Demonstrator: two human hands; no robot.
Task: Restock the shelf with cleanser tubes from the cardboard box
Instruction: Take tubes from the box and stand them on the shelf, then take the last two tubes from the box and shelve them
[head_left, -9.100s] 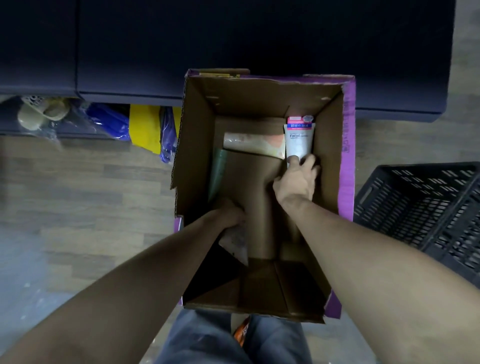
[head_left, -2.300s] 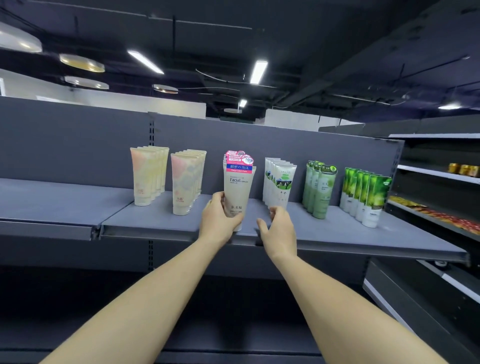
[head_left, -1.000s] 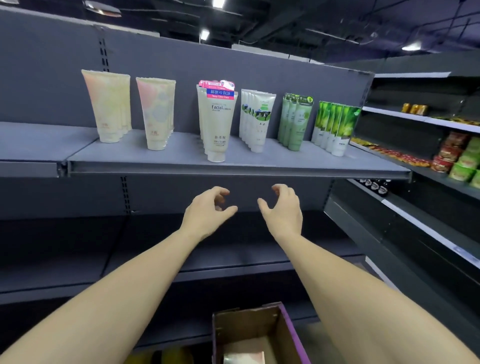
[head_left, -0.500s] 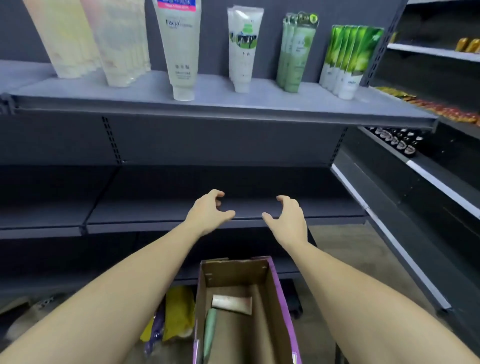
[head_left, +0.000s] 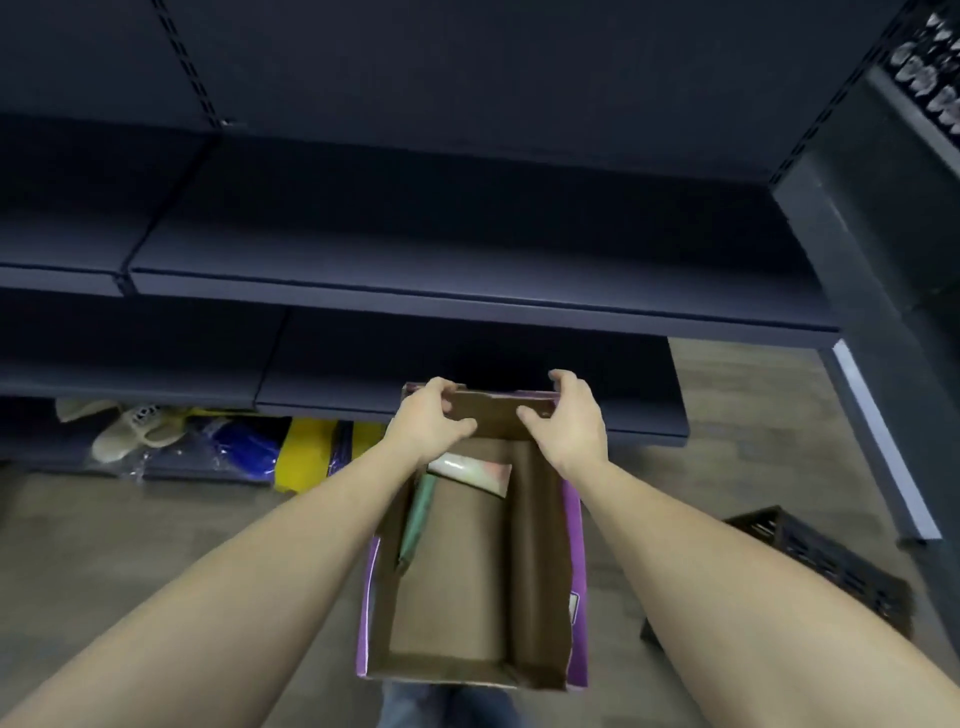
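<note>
The cardboard box (head_left: 540, 545) with purple outer sides stands open on the floor below me. Inside it a pale pink tube (head_left: 470, 470) lies across the far end, and a green tube (head_left: 415, 514) lies along the left wall. My left hand (head_left: 428, 418) and my right hand (head_left: 569, 415) hover side by side above the box's far edge. Their fingers are loosely curled, the thumbs apart, and they hold nothing. The shelf with the standing cleanser tubes is out of view above.
Dark lower shelves (head_left: 467, 306) run across in front of the box. Under the lowest shelf at the left lie pale shoes (head_left: 130, 426) and blue and yellow bags (head_left: 301, 452). A black plastic crate (head_left: 821, 561) sits on the wooden floor at the right.
My view has tipped down from the stocked shelf to the box on the floor. Both hands, holding nothing, have dropped from shelf height to just above the box's far edge.
</note>
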